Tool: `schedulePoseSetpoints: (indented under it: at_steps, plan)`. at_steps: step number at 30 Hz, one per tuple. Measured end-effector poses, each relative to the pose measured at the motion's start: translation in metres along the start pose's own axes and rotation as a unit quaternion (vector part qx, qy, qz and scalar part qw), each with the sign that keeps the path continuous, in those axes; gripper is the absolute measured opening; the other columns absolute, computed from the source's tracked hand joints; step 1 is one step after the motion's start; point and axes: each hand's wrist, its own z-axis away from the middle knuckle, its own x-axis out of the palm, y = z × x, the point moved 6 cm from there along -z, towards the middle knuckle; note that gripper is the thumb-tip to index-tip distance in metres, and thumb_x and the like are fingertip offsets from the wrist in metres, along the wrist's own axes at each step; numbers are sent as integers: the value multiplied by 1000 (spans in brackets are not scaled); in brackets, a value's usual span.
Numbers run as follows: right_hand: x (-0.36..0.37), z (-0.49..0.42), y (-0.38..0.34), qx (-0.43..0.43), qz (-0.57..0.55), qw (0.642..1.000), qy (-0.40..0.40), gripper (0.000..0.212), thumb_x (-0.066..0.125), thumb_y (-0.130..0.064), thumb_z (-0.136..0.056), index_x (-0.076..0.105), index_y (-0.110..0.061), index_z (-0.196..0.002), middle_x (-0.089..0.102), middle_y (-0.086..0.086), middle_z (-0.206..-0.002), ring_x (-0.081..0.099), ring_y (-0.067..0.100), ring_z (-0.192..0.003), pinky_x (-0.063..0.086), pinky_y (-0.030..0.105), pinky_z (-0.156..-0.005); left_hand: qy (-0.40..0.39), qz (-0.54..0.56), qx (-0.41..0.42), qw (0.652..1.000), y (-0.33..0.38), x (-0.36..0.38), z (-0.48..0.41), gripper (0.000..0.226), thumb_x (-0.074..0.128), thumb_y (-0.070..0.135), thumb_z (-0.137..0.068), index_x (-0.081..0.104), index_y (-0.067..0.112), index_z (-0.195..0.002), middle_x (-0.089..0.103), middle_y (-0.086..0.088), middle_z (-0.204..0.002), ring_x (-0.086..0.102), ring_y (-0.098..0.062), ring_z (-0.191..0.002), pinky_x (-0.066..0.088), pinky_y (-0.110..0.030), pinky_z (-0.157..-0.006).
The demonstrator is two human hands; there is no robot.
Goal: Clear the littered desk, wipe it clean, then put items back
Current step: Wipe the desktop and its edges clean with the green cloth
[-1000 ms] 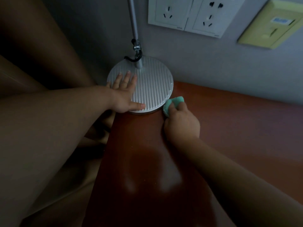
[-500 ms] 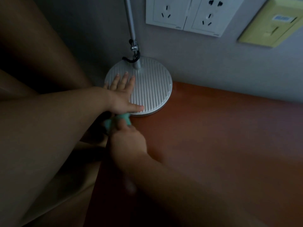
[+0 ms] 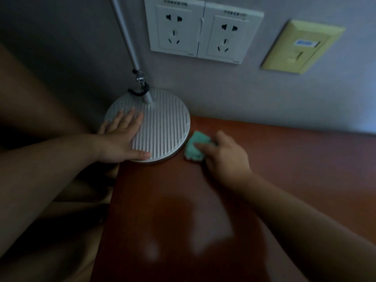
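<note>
At the desk's (image 3: 284, 169) back-left corner, by the wall, wiping is under way. The right hand (image 3: 225, 157) has its fingers curled over a small green cloth (image 3: 193, 147), pressing it onto the wood just beside the lamp base's (image 3: 164, 127) right edge. The left hand (image 3: 120, 143) lies flat on the ribbed base, fingers straight and slightly apart, thumb along the front rim, prob. steadying it.

Progress, as a guess: clearing looks done, since only the lamp stands on the bit of desk in view. The wipe is approx. mid-way, now at the corner. Pale sheen nearer the front could be damp or glare, can't tell. The wood under the base and to the far right is likely left to do. Put-back hasn't started, and no items to return are in view. Sockets (image 3: 201, 31) on the wall above have nothing plugged in.
</note>
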Motion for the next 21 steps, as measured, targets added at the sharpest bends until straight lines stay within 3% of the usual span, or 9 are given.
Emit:
schedulePoseSetpoints:
  at_steps: [3,6,10,15,19,21]
  plan:
    - [2,-47,20,33,34,998,-41,39,48,-25,-91,57,-33,-128,48,15,-115,50,36,-106,43,38,-81,4,-5,1,1000,-1,3,-1,108,49,67,-79,-32,31,-140,-38,6,-148,-33,-15,-137,-10,-42,-115]
    - [0,-74,26,30,33,997,-57,38,46,-30,-93,54,-35,-131,44,14,-120,46,35,-113,40,37,-86,9,-1,-2,1000,-2,1,0,108,50,67,-79,-31,31,-141,-37,6,-149,-33,-15,-137,-11,-41,-115]
    - [-1,-82,40,112,12,994,-15,36,43,-30,-95,55,-34,-129,43,14,-119,44,35,-113,41,38,-86,31,5,-15,999,4,3,4,106,48,68,-80,-30,30,-142,-35,4,-150,-32,-17,-138,-11,-42,-114]
    - [-7,-14,63,258,-15,955,147,40,51,-17,-87,60,-24,-125,49,21,-112,52,41,-98,46,41,-72,62,51,-47,996,33,16,15,101,46,67,-83,-27,34,-143,-38,1,-149,-33,-23,-138,-11,-48,-113]
    - [-7,27,58,249,3,955,162,40,53,-15,-76,68,-17,-113,54,24,-97,56,42,-78,46,39,-56,60,75,-53,994,59,32,25,101,46,67,-84,-29,32,-142,-41,0,-147,-34,-24,-137,-12,-49,-113]
    - [-9,37,58,263,-8,952,154,40,52,-12,-81,65,-18,-118,52,22,-103,55,41,-85,46,38,-61,68,92,-61,992,74,43,32,101,45,66,-84,-28,30,-143,-40,-1,-148,-34,-26,-137,-13,-49,-112]
